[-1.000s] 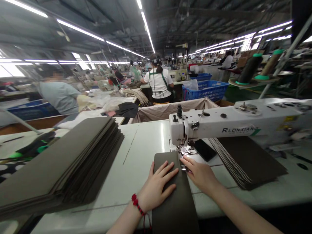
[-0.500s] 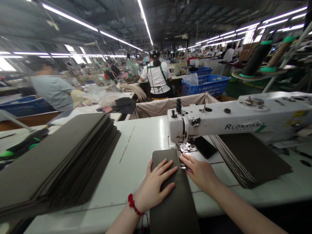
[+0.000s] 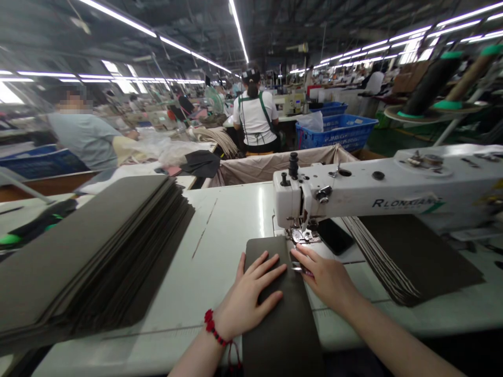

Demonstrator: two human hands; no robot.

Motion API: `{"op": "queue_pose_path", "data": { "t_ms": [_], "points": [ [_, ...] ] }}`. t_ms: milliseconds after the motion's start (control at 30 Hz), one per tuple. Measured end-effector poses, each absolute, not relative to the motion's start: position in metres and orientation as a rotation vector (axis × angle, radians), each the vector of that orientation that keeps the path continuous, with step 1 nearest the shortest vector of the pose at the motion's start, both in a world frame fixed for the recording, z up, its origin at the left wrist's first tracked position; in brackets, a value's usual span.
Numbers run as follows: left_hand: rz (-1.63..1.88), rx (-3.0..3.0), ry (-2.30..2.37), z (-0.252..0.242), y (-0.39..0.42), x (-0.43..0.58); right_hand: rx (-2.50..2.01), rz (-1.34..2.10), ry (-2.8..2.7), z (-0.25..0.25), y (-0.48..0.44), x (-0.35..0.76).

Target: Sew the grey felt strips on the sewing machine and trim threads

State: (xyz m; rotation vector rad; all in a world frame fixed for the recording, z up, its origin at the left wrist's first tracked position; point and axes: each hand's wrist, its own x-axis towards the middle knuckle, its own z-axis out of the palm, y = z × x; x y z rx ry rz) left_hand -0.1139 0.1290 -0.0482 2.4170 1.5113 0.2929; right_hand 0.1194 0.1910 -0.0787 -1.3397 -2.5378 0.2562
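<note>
A long dark olive fabric panel (image 3: pixel 281 335) lies on the table, its far end just short of the presser foot (image 3: pixel 303 235) of the white sewing machine (image 3: pixel 334 188). My left hand (image 3: pixel 253 296) rests flat on this panel with fingers spread, a red and black bracelet at the wrist. At the panel's right edge, close in front of the presser foot, my right hand (image 3: pixel 324 275) presses with its fingertips. Small thread snips (image 3: pixel 297 268) are tucked under its curled fingers; silver blades point left over the panel and the handle is mostly hidden.
A thick stack of olive panels (image 3: pixel 90 251) stands on the left. Another pile of panels (image 3: pixel 412 256) lies under the machine arm, beside a black phone (image 3: pixel 335 236). Behind the table are a cloth-lined bin (image 3: pixel 251 172), a blue crate (image 3: pixel 338 133) and a seated co-worker (image 3: pixel 257 120).
The view has shifted slightly, so the machine sits a little farther right in the picture. Both hands and the panel keep nearly the same position.
</note>
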Motion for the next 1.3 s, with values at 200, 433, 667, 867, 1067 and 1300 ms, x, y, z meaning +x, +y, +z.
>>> {"op": "queue_pose_path", "data": {
  "t_ms": [200, 433, 667, 867, 1067, 1300],
  "points": [
    [0.309, 2.411, 1.52, -0.0482, 0.1287, -0.1146, -1.347, 0.239, -2.54, -0.0776, 0.1909, 0.1194],
    [0.301, 2.407, 1.522, -0.0468, 0.1291, -0.1135, -1.342, 0.233, -2.541, -0.0782, 0.1911, 0.1201],
    [0.3, 2.405, 1.527, -0.0472, 0.1292, -0.1129, -1.357, 0.256, -2.546, -0.0776, 0.1909, 0.1199],
    [0.285, 2.401, 1.534, -0.0465, 0.1292, -0.1126, -1.355, 0.261, -2.551, -0.0795, 0.191, 0.1215],
    [0.265, 2.406, 1.528, -0.0475, 0.1293, -0.1126, -1.352, 0.263, -2.54, -0.0806, 0.1913, 0.1204],
    [0.304, 2.41, 1.535, -0.0477, 0.1287, -0.1126, -1.346, 0.276, -2.541, -0.0808, 0.1912, 0.1202]
  ]
}}
